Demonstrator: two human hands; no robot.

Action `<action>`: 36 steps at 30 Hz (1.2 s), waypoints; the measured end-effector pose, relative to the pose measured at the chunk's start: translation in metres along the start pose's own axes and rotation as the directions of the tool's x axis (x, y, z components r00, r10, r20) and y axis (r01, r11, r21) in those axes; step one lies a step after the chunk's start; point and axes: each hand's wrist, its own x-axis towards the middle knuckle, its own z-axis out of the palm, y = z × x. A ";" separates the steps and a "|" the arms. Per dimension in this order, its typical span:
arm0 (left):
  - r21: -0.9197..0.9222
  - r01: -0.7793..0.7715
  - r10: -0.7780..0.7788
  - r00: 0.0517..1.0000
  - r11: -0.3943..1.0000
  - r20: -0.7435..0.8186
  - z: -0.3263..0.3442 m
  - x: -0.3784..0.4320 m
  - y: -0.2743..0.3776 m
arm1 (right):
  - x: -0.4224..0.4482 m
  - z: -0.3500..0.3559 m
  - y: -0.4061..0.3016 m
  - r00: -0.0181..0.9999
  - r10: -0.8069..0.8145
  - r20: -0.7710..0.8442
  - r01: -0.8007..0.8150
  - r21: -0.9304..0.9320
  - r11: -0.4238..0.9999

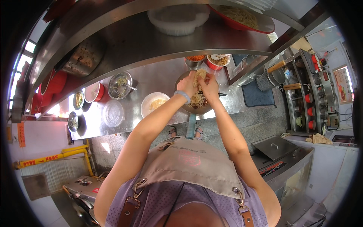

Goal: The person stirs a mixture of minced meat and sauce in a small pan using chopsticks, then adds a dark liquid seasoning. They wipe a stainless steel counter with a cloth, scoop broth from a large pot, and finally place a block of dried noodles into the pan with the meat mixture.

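Observation:
A clump of pale noodles (200, 75) is gripped between my left hand (187, 84) and my right hand (209, 87), above a round pan (179, 82). Inside the pan lie shredded food resembling bean sprouts and some dark red bits (197, 101). Dark chopsticks (222, 94) rest across it, their other ends hidden by my right hand. Towards my body points the pan's wrapped blue-green handle (192, 124). Left of the pan, a white plastic bowl (146, 99) holds a few more noodles.
A steel shelf (181, 52) overhangs the counter's far side. Behind the pan stand a steel container of orange shreds (195, 58) and a red bowl of chopped food (217, 63). Leftward are a steel bowl with a spoon (120, 85) and a clear lid (113, 113). Strainers (276, 76) hang right.

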 end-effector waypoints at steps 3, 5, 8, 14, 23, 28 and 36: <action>0.100 -0.073 0.070 0.997 0.992 0.030 -0.003 0.000 -0.005 | 0.005 -0.004 0.008 0.989 0.071 0.128 -0.077 0.044 0.996; 0.150 -0.106 0.101 0.994 0.983 0.036 0.002 0.000 -0.006 | 0.011 -0.004 0.008 0.933 0.238 0.272 -0.302 0.229 0.925; 0.229 -0.136 0.121 0.989 0.964 0.080 -0.001 -0.001 0.003 | 0.023 -0.005 0.023 0.828 0.327 0.456 -0.505 0.352 0.788; 0.350 -0.264 0.247 0.965 0.899 0.093 0.004 -0.005 0.001 | 0.037 -0.007 0.032 0.648 0.380 0.660 -0.718 0.363 0.594; 0.370 -0.268 0.261 0.963 0.889 0.071 0.009 0.000 -0.001 | 0.040 0.006 0.025 0.675 0.458 0.578 -0.704 0.321 0.634; 0.372 -0.216 0.199 0.976 0.903 0.084 0.002 0.008 0.005 | 0.036 0.012 0.032 0.742 0.385 0.548 -0.643 0.420 0.641; 0.289 -0.133 0.120 0.991 0.948 0.063 -0.008 0.018 -0.011 | 0.042 -0.010 0.019 0.641 0.184 0.745 -0.719 0.498 0.486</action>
